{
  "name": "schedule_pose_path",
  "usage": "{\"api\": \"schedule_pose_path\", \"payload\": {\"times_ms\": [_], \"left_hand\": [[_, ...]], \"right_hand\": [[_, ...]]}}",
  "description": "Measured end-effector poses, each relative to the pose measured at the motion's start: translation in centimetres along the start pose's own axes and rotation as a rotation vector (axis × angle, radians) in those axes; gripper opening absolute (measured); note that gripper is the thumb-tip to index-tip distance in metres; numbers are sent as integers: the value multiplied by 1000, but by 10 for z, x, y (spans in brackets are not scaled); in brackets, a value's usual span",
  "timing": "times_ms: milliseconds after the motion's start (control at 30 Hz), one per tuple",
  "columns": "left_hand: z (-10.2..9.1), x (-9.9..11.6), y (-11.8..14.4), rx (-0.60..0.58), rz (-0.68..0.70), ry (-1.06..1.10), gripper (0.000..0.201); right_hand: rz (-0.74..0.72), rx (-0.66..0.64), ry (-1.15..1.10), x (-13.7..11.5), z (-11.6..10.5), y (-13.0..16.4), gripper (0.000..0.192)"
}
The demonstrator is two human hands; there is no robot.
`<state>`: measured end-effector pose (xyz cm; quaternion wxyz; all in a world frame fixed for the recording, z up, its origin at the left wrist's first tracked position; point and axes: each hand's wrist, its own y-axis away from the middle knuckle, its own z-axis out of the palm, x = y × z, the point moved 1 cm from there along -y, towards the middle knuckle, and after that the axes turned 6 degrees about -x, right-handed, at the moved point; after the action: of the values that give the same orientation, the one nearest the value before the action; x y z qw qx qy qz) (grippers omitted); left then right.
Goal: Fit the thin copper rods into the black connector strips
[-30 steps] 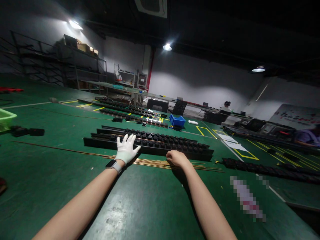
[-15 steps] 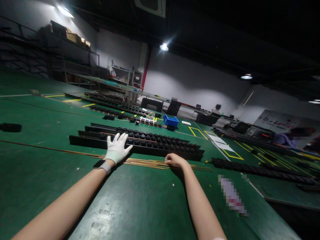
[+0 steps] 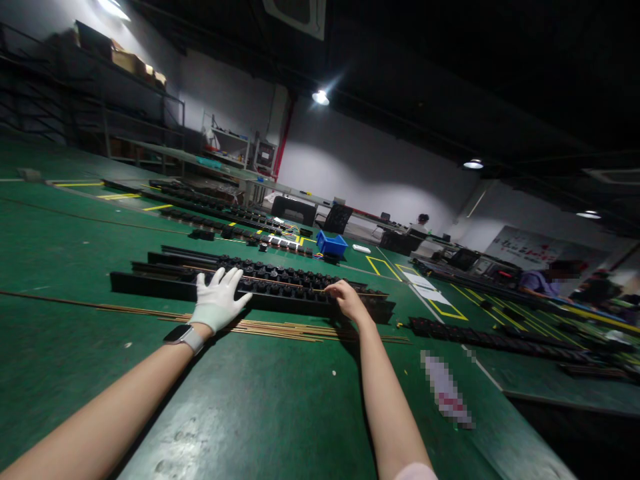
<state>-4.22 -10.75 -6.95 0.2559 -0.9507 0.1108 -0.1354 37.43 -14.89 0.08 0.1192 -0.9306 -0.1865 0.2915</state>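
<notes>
A long black rail (image 3: 150,285) studded with round black knobs lies across the green floor. My left hand (image 3: 217,300), in a white glove with a watch at the wrist, rests flat on the rail with fingers spread. My bare right hand (image 3: 344,297) reaches onto the rail further right and pinches a thin copper rod (image 3: 290,283) that lies along the knobs. A bundle of thin brass rods (image 3: 280,328) lies on the floor just in front of the rail.
More black knobbed rails (image 3: 235,217) lie further back and another rail (image 3: 490,340) to the right. A blue bin (image 3: 331,244) stands behind. Yellow floor markings (image 3: 385,268), shelving at the left, desks and seated people at the right.
My right hand has lifted off the brass rods on the floor and moved forward onto the rail, taking hold of a thin rod. The left hand stays on the rail. The view has swung right.
</notes>
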Motion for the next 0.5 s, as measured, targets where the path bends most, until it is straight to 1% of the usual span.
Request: {"api": "schedule_pose_path", "payload": {"times_ms": [100, 200, 333, 500], "left_hand": [[-1, 0, 0, -3, 2, 6, 76], [-2, 1, -1, -12, -6, 4, 76], [-2, 1, 0, -8, -7, -8, 75], [-1, 0, -1, -11, -5, -4, 75]], "right_hand": [[73, 63, 169, -1, 3, -9, 41], [121, 61, 262, -4, 13, -16, 42], [151, 25, 294, -6, 25, -22, 46], [173, 7, 265, -3, 30, -24, 46]]}}
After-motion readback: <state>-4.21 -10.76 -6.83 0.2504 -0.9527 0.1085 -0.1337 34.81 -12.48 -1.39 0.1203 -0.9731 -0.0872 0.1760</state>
